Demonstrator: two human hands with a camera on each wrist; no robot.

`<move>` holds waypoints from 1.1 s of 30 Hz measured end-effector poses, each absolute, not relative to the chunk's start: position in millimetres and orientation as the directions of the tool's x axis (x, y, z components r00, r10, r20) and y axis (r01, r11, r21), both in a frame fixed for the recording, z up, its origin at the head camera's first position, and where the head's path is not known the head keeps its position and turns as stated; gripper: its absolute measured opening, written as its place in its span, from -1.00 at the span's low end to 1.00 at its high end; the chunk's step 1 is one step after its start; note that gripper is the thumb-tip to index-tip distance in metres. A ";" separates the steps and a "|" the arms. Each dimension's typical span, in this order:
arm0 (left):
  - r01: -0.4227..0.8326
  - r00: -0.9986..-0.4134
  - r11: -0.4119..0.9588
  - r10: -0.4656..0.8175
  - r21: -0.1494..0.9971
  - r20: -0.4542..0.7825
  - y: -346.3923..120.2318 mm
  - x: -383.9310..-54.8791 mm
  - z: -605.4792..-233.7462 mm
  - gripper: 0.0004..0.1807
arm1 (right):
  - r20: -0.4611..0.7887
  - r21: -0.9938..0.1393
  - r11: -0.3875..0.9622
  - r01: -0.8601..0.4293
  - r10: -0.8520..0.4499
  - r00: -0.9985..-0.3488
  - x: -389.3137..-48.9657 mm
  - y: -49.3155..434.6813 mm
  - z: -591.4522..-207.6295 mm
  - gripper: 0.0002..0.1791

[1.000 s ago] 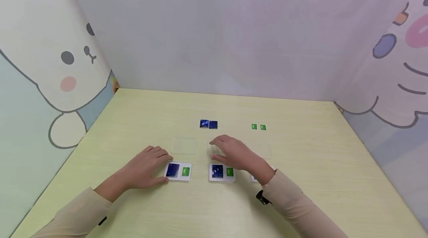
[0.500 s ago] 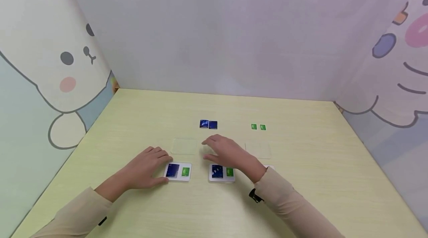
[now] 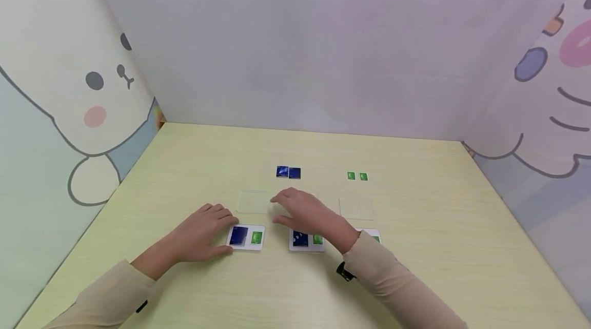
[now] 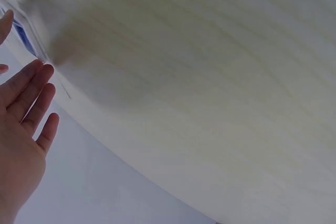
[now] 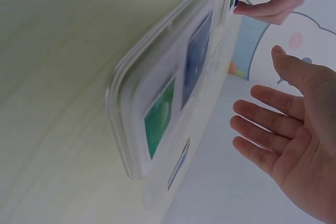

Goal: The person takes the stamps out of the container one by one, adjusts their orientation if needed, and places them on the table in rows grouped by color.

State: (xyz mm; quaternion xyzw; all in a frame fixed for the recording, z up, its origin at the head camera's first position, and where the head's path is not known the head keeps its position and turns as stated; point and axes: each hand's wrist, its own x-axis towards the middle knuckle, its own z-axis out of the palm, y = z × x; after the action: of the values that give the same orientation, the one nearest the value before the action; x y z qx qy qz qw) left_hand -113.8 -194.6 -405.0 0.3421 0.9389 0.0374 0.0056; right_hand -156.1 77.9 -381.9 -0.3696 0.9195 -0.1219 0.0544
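- Head view: the left hand (image 3: 203, 234) rests on the table (image 3: 221, 288), thumb and forefinger at the left end of the left white case (image 3: 247, 248), fingers fairly straight, touching its edge. Over comes the right hand (image 3: 307, 212), fingers loosely apart, grasping nothing, reaching above the middle white case (image 3: 310, 242) toward the left clear sheet (image 3: 251, 201)! Blue squares (image 3: 294, 173) lie beyond.
- Left wrist view: fingers stretched out, tips at the case; how firmly they press, one cannot tell.
- Right wrist view: palm bare, fingers spread, the middle white case just beside.
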 end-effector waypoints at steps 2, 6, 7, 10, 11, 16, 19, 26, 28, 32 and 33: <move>0.639 -0.768 0.765 0.641 0.081 0.011 -194.4 -113.8 -404.4 -0.42 | -0.012 -0.258 0.695 -0.671 -0.697 -0.717 -156.1 76.1 -381.8 -0.52; 0.645 -0.763 0.760 0.646 0.083 0.016 -193.8 -114.5 -404.6 -0.42 | -0.018 -0.248 0.693 -0.677 -0.702 -0.712 -155.8 72.7 -382.3 -0.52; 0.649 -0.760 0.757 0.650 0.080 0.018 -193.7 -114.7 -404.8 -0.42 | -0.021 -0.246 0.694 -0.676 -0.701 -0.713 -155.6 72.0 -382.3 -0.52; 0.661 -0.750 0.747 0.661 0.066 0.023 -193.8 -115.5 -405.7 -0.42 | -0.025 -0.237 0.696 -0.678 -0.702 -0.712 -155.5 70.1 -382.6 -0.51; 0.665 -0.747 0.744 0.665 0.062 0.025 -193.8 -115.7 -405.9 -0.42 | -0.027 -0.233 0.697 -0.678 -0.702 -0.712 -155.3 69.6 -382.5 -0.51; 0.673 -0.739 0.737 0.672 0.058 0.041 -194.0 -116.5 -406.3 -0.42 | -0.043 -0.224 0.701 -0.677 -0.701 -0.712 -154.6 66.9 -382.2 -0.51; 0.680 -0.733 0.731 0.678 0.059 0.051 -194.2 -116.6 -405.9 -0.43 | -0.048 -0.225 0.700 -0.678 -0.703 -0.710 -154.0 65.2 -382.0 -0.51; 0.679 -0.734 0.731 0.678 0.070 0.045 -193.7 -115.9 -404.7 -0.46 | -0.045 -0.223 0.686 -0.693 -0.717 -0.695 -154.2 60.8 -383.0 -0.52; 0.678 -0.735 0.731 0.677 0.074 0.048 -193.2 -115.9 -405.0 -0.46 | -0.055 -0.226 0.688 -0.689 -0.716 -0.696 -154.3 59.7 -382.8 -0.51; 0.669 -0.743 0.738 0.668 0.091 0.048 -191.7 -115.6 -405.9 -0.46 | -0.077 -0.241 0.696 -0.677 -0.709 -0.701 -155.5 58.2 -383.5 -0.51; 0.666 -0.745 0.740 0.665 0.094 0.045 -191.2 -115.5 -406.0 -0.45 | -0.081 -0.247 0.697 -0.674 -0.708 -0.702 -155.8 58.0 -383.7 -0.51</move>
State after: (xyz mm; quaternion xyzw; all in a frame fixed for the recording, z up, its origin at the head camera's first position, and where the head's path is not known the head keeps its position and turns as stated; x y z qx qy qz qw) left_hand -115.5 -191.2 -406.0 0.3569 0.9327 0.0522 -0.0043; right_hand -155.8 58.0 -383.7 -0.3765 0.9171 -0.0997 0.0849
